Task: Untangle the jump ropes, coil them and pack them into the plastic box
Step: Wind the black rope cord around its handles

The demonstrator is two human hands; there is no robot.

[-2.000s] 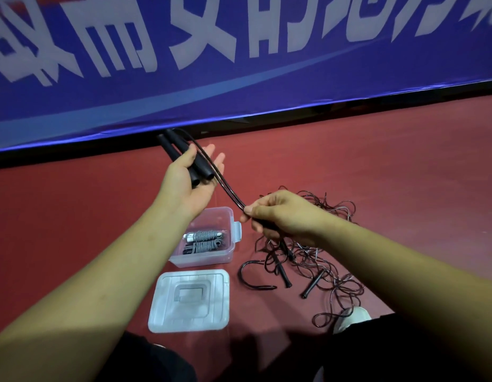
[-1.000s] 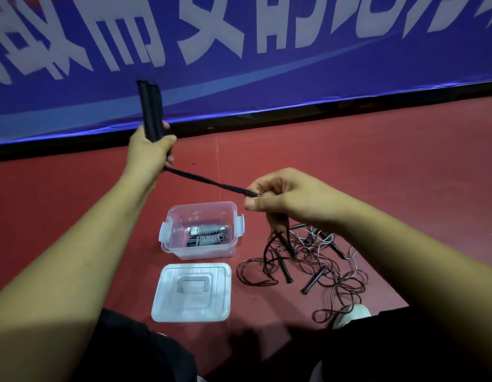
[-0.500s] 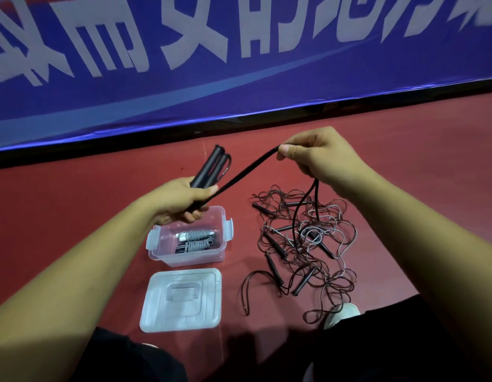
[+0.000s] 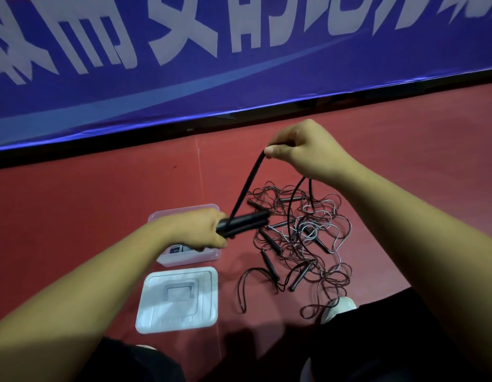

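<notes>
The left hand point(image 4: 196, 230) clamps two black cylindrical rope handles point(image 4: 243, 221) together over the clear plastic box point(image 4: 184, 256); the right hand point(image 4: 302, 150) pinches the doubled black cord point(image 4: 246, 186) taut, seemingly for coiling; the tangled ropes point(image 4: 302, 244) lie beside.
</notes>
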